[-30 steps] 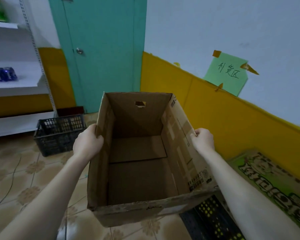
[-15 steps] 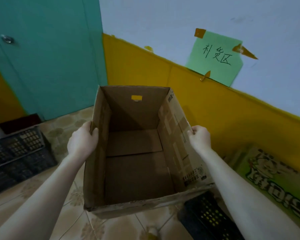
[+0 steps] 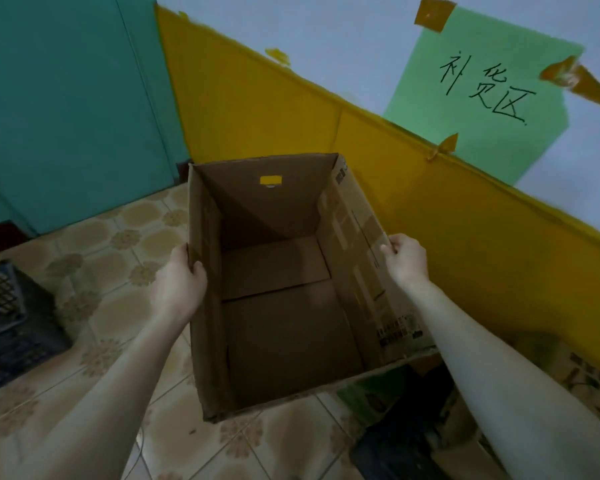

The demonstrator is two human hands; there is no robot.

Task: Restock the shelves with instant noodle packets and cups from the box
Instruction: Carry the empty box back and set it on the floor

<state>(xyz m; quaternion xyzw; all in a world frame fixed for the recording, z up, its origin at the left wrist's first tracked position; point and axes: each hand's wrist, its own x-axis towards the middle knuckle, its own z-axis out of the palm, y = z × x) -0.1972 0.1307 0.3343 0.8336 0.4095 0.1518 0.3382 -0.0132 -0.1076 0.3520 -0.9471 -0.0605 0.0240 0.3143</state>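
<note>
Cardboard box (image 3: 284, 323): it is held between 2 bare hands above the tiled floor (image 3: 118, 306), close to the yellow lower band of the wall (image 3: 257, 109). Its underside is hidden, so I cannot tell whether it touches anything below. The open top faces up toward the camera, and the bare bottom shows 2 flaps meeting at a seam. The long axis runs away from the person toward the wall. The far end wall has 1 small handle cut-out (image 3: 270, 180) with yellow showing through it.

The left hand (image 3: 179, 285) has a grip on the rim of the left wall, thumb hooked inside; its fingers on the outer face are mostly hidden. The right hand (image 3: 404, 259) has its grip curled over the edge of the printed right panel, which has a barcode label near its near end.

A black plastic crate (image 3: 7, 323) on the floor is cut off by the left edge. At lower right, a green printed carton (image 3: 586, 375) is partly covered by the right forearm and its print is hard to read. A dark crate (image 3: 395, 448) below it is mostly hidden. A green paper sign (image 3: 482, 91) with handwritten characters is taped to the wall, and a teal door (image 3: 66, 116) fills the upper left.
</note>
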